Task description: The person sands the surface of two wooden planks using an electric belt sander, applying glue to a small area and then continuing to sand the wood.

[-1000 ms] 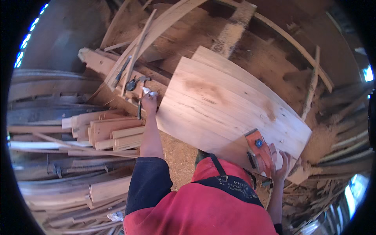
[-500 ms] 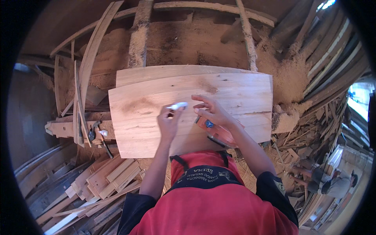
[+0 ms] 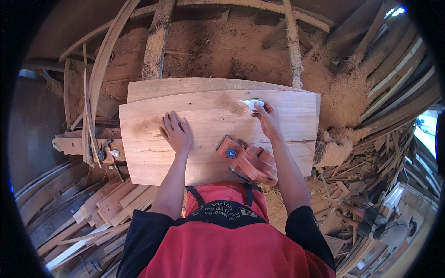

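Observation:
My right hand (image 3: 267,119) grips a small white squeeze bottle (image 3: 253,104), its thin nozzle pointing left above a patch of sawdust on the wooden panel (image 3: 204,157). Flat on the panel's left part rests my left hand (image 3: 177,134), fingers spread, beside another smear of sawdust. Between my forearms a red hand-held power planer (image 3: 250,161) with a blue knob lies on the panel near its close edge. A second pale board (image 3: 185,85) shows beneath the panel along the far side.
A hammer (image 3: 113,162) lies on a beam to the left. Stacked offcuts (image 3: 104,206) fill the lower left, and scrap wood (image 3: 371,157) heaps up on the right. Beams (image 3: 293,46) dusted with sawdust run beyond the panel. A grey machine (image 3: 391,227) sits at the lower right.
The white bottle has passed from my left hand to my right, which moved away to the far right. My left hand has come down flat on the panel. The planer is now uncovered.

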The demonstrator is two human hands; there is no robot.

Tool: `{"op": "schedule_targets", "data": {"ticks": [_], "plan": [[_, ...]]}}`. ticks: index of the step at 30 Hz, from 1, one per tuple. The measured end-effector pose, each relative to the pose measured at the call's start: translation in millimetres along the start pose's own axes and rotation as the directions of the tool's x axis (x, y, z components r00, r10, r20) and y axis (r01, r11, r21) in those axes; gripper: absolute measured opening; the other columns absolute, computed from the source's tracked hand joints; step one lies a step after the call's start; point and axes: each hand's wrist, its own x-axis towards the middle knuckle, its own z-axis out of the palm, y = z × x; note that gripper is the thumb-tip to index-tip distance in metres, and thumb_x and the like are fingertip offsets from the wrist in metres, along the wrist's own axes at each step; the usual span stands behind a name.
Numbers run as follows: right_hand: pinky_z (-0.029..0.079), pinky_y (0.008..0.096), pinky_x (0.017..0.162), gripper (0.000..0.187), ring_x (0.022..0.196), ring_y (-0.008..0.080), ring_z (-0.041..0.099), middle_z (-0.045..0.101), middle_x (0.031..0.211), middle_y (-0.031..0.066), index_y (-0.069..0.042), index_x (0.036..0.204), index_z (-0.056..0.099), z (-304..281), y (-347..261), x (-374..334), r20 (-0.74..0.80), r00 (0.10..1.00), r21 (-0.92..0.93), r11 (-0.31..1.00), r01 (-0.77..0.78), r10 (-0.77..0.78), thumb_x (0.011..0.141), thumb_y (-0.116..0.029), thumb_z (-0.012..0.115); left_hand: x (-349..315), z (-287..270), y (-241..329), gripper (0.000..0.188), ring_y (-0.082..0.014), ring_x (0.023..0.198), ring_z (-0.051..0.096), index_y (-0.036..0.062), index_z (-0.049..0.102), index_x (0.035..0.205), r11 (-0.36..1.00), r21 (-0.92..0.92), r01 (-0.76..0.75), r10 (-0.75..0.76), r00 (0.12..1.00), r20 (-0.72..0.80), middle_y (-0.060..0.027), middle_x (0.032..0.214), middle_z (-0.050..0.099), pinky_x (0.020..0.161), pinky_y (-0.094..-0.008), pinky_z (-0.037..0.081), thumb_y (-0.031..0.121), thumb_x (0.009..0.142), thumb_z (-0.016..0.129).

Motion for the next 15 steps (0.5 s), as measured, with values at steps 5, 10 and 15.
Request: {"op": "schedule_targets", "data": {"ticks": [5, 10, 15], "plan": [[0.052, 0.0254, 0.066, 0.026, 0.073, 0.0086, 0.063, 0.069, 0.083, 0.0029, 0.001, 0.103, 0.070, 19, 11, 32, 0.084, 0.995, -0.346, 0.935, 0.078, -0.052, 0.094, -0.023, 0.074, -3, 5, 3, 0.062, -0.0358, 0.150, 0.025, 0.0135, 0.040, 0.153, 0.996, 0.034, 0.078, -0.081, 0.991, 0.104, -0.0147, 0.159, 0.033, 0.119, -0.0615, 0.017, 0.045, 0.100, 0.048], [0.049, 0.0245, 0.063, 0.028, 0.072, 0.0072, 0.061, 0.069, 0.080, 0.0021, 0.001, 0.102, 0.071, 30, 18, 51, 0.168, 0.985, -0.542, 0.832, 0.121, -0.034, 0.091, -0.024, 0.077, -1, 6, 0, 0.061, -0.0353, 0.151, 0.024, 0.0150, 0.043, 0.151, 0.994, 0.036, 0.101, -0.104, 0.989, 0.109, -0.0146, 0.159, 0.035, 0.120, -0.0587, 0.017, 0.045, 0.099, 0.051], [0.048, 0.0249, 0.062, 0.032, 0.073, 0.0072, 0.061, 0.071, 0.084, 0.0033, 0.002, 0.103, 0.072, 29, 25, 59, 0.175, 0.983, -0.554, 0.820, 0.144, -0.054, 0.089, -0.025, 0.080, 2, 8, 1, 0.063, -0.0331, 0.151, 0.023, 0.0170, 0.038, 0.154, 0.992, 0.075, 0.102, -0.112, 0.984, 0.139, -0.0119, 0.160, 0.032, 0.121, -0.0578, 0.016, 0.047, 0.099, 0.047]]}}
